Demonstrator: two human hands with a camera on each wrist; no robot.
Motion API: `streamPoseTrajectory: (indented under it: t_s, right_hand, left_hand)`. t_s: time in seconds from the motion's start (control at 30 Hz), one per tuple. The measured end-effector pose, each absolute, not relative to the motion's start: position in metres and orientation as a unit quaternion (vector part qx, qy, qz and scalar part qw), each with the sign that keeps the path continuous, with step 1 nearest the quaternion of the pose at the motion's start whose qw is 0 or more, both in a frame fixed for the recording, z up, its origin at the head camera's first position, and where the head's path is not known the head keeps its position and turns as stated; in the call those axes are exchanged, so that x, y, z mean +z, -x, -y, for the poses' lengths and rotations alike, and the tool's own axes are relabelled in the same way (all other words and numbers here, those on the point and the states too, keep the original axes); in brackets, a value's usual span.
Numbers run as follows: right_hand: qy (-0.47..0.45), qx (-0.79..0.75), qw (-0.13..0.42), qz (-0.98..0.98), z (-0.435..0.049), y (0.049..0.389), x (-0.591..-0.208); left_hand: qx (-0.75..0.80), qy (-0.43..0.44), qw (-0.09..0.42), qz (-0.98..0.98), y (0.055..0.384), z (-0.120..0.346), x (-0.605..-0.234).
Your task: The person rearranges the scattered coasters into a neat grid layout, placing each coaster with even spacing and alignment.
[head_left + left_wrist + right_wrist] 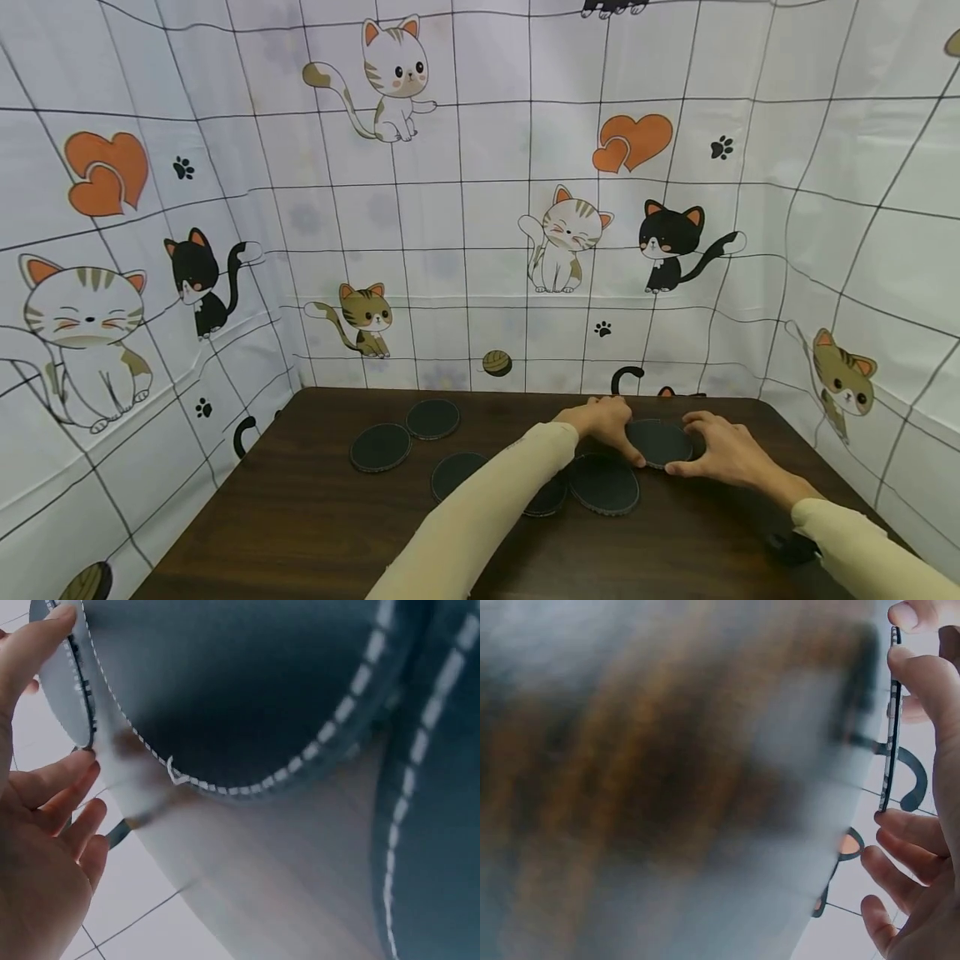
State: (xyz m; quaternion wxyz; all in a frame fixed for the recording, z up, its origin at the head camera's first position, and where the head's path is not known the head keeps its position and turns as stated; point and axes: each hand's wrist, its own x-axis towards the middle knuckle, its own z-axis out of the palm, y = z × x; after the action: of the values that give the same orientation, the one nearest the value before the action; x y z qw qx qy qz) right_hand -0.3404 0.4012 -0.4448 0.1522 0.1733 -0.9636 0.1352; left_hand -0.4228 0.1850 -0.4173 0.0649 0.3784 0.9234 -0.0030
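A dark round coaster with pale edge stitching is held between both hands at the table's far right. My left hand grips its left side, with the thumb at the near edge. On the opposite side, my right hand pinches the rim between thumb and fingers. The right wrist view shows this coaster edge-on, thin, with fingertips at both ends. In the left wrist view, the held coaster is tilted beside a larger-looking coaster on the table.
More dark coasters lie flat: one coaster just in front of the hands, another coaster partly behind the left sleeve, and a pair at the left. The brown table meets a cat-print curtain. A small black object lies by the right sleeve.
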Motion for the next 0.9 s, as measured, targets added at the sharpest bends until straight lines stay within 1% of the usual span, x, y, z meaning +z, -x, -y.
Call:
streamPoseTrajectory:
  t_s: [0.17, 0.27, 0.4, 0.57, 0.67, 0.73, 0.9]
  right_hand:
    - [-0.187, 0.141, 0.171, 0.957, -0.395, 0.34, -0.437]
    - [-0.198, 0.147, 0.187, 0.951, -0.389, 0.337, -0.433]
    - [-0.222, 0.156, 0.212, 0.939, -0.382, 0.326, -0.426]
    - [-0.246, 0.173, 0.228, 0.926, -0.37, 0.302, -0.412]
    - [-0.26, 0.19, 0.218, 0.921, -0.361, 0.285, -0.408]
    - [-0.273, 0.201, 0.206, 0.918, -0.355, 0.274, -0.408]
    - [-0.286, 0.225, 0.178, 0.914, -0.343, 0.25, -0.411]
  left_hand:
    - [0.033, -0.393, 0.034, -0.918, 0.422, -0.171, -0.409]
    - [0.035, -0.402, 0.01, -0.915, 0.416, -0.16, -0.402]
    - [0.032, -0.418, -0.027, -0.908, 0.4, -0.144, -0.394]
    - [0.029, -0.432, -0.089, -0.897, 0.369, -0.122, -0.384]
    - [0.032, -0.43, -0.122, -0.894, 0.344, -0.107, -0.381]
    - [0.041, -0.426, -0.133, -0.894, 0.325, -0.098, -0.38]
    - [0.076, -0.412, -0.128, -0.899, 0.291, -0.08, -0.389]
